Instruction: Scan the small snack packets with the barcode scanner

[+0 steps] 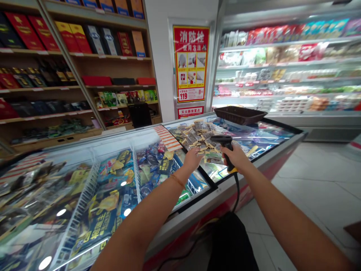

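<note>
My right hand is wrapped round the grip of a black barcode scanner, whose head points left over a heap of small clear packets. A dark cable runs down from its yellow-trimmed base. My left hand is at the near left edge of the heap, its fingers drawn together; what they hold, if anything, is too small to make out. The packets have tan strips and dark contents and lie on the glass lid of a chest freezer. One greenish packet lies between my hands.
A brown tray stands at the freezer's far right end. A striped orange-and-white strip lies on the lid. Wire dividers separate frozen packs inside. Boxed goods fill wooden shelves at left; a lit refrigerated display stands at right.
</note>
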The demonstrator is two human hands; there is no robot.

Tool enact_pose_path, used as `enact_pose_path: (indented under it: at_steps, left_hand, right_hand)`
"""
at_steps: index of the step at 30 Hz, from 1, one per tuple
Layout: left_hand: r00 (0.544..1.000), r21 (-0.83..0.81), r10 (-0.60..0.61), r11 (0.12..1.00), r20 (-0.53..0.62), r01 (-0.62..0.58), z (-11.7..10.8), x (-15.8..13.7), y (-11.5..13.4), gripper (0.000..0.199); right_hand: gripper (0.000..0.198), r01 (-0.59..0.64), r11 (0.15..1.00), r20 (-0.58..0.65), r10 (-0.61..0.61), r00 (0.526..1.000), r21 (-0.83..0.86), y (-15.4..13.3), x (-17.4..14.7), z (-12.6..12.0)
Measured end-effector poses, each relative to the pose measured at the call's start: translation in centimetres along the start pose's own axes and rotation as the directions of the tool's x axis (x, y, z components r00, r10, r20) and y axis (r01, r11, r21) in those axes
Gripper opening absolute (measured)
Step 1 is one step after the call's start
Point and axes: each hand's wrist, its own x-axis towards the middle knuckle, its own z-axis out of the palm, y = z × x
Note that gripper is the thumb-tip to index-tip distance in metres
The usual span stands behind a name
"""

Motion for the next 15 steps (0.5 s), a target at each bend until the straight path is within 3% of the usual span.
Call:
enact_pose_path:
  at_steps: [4,8,12,15]
  left_hand:
    - [0.997,0.1,0.032,0.995,-0.074,-0.025,-5.0,-0.8,0.5,0.027]
    - [0.973,0.261,0.066,0.965,-0.222,-0.006,-12.9,-2.5,0.6,0.024]
    - [0.91,0.439,0.048,0.885,-0.412,0.153,-22.0,-5.3,0.0,0.027]
    - [0.868,0.592,0.036,0.745,-0.494,0.306,-28.3,-8.4,-0.2,0.031]
  right_hand:
    - [0.021,0.008,0.999,0.069,-0.01,0.998,0.032,-0.7,-0.2,3.3]
    - [0.022,0.055,0.998,0.162,-0.059,0.985,0.024,-2.1,-0.7,8.4]
    - [0.019,0.066,0.997,0.276,-0.076,0.958,0.046,-4.5,-1.9,14.4]
    - [0.018,0.09,0.993,0.368,-0.11,0.923,0.071,-6.0,-2.8,18.8]
